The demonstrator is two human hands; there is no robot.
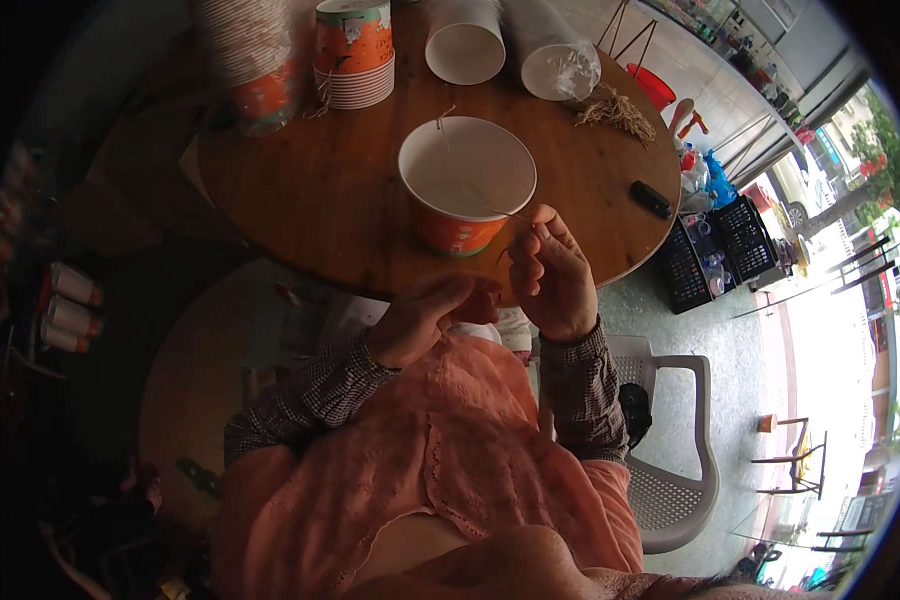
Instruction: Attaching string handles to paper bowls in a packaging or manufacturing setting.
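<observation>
A paper bucket [467, 165], orange outside and white inside, stands upright near the front edge of the round wooden table. At its far rim shows a small loop of thin tan string. My right hand [555, 270] is raised just right of the bucket, thumb and fingertips pinched on a thin string [510, 214] that runs leftward over the bucket's near rim. Below the bucket, in front of the table edge, my left hand [430, 312] is closed with its fingers curled. What it holds, if anything, is hidden.
On the table [310, 215] stand a stack of paper buckets [354, 60] and a taller wrapped stack [250, 65]. Two more stacks lie at the back, beside a bundle of tan strings [615, 112]. A small black object [651, 199] lies at right. A plastic chair [685, 470] stands right of me.
</observation>
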